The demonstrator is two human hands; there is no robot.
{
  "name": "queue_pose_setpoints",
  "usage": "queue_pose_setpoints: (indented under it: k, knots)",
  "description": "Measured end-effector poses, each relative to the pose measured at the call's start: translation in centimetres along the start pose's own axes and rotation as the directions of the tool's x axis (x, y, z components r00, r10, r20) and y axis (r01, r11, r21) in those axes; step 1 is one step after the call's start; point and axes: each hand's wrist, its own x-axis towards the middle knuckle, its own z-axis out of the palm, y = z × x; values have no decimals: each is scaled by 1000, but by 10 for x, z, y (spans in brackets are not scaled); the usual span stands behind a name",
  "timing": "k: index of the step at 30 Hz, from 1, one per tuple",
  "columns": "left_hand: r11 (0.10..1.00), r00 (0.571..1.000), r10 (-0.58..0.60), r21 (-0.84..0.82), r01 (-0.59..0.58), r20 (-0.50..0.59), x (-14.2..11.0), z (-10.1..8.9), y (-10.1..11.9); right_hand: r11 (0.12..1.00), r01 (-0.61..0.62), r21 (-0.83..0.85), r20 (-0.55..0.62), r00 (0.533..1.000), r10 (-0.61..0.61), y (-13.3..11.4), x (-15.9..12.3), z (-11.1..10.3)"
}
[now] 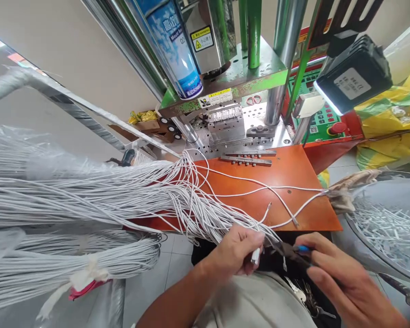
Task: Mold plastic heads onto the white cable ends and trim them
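My left hand [237, 250] is closed, with a small white piece [255, 256] sticking out below its thumb. A thick bundle of white cables [205, 205] runs from the left to just beyond that hand. My right hand [341, 278] is wrapped around a pair of pliers [287, 249] with blue on the handle. The jaws point left, close to the cable ends beside my left hand; whether they grip one is unclear. A short cable end [284, 263] hangs below the jaws.
An orange table [259, 177] bears two metal strips [248, 160] and loose cables. Behind stands a green press [239, 86] with a blue spray can [177, 54] and a lamp [355, 77]. To the right is a bin [392, 232] of white offcuts. More cable bundles [123, 259] lie lower left.
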Motion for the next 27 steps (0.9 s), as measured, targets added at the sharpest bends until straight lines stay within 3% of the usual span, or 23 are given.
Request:
queue_pose_setpoints:
  k: [2,4,9,13,18,25,27]
  knots:
    - [999,998,-36,-25,38,50,-1,-9,12,981,182,-70,92,980,-175,-1,6,6]
    - [998,995,-67,0,68,69,-1,-16,21,938,313,-149,102,949,-300,1,14,10]
    - [993,996,-75,100,70,51,-8,-24,39,838,459,-297,65,885,-461,4,34,13]
    - [986,995,-87,149,80,41,-12,-28,48,800,500,-333,60,858,-511,2,46,11]
    - [990,992,-115,87,111,45,-8,-29,45,769,529,-360,66,836,-544,1,52,15]
    - [985,989,-145,86,147,-38,-3,-18,40,834,448,-322,-5,880,-475,-2,48,27]
    - [978,997,-57,198,66,-49,-8,-18,40,864,415,-285,-33,896,-442,-4,44,31]
